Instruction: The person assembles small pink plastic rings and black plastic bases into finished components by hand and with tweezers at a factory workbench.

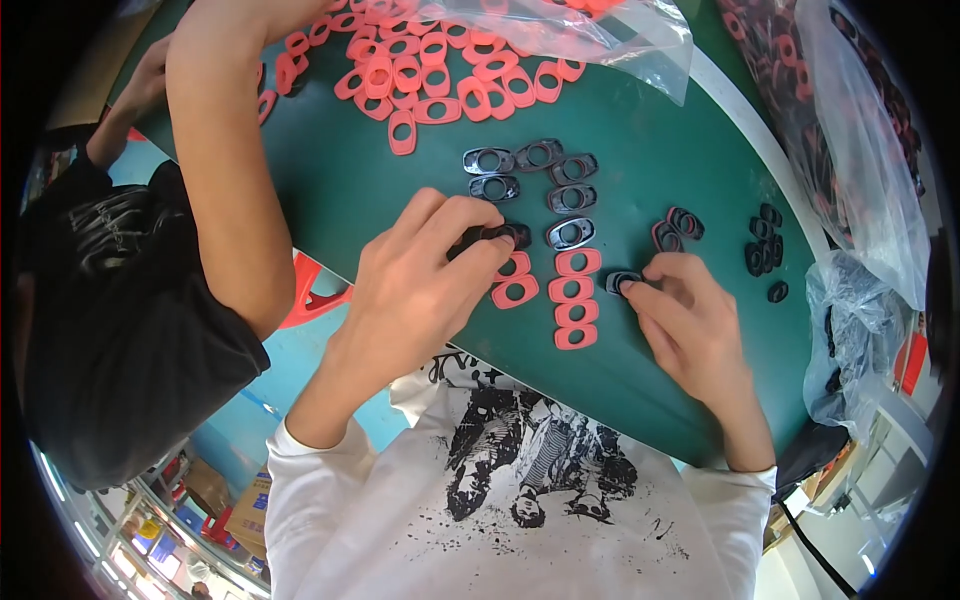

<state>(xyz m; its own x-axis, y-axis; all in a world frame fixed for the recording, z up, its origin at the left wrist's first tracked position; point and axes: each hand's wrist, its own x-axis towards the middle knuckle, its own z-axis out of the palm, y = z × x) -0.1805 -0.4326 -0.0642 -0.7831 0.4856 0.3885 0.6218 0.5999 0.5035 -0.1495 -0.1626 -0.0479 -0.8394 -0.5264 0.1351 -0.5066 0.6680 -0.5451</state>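
My left hand (425,270) bends over the left of two columns of small oval rings, its fingers pinched on a black oval ring (519,236). Just below those fingertips lie red oval rings (515,291), partly covered by the hand. My right hand (692,325) pinches another black oval piece (620,282) by its right end, close to the table. Between the hands runs the second column, with glossy black rings (571,233) at its far part and red rings (576,313) nearer me.
A heap of red rings (435,80) lies at the far side under a clear plastic bag (640,40). Small black rings (765,245) sit in clusters to the right on the green table (690,150). At the left, another person's arm (225,170) reaches across the table.
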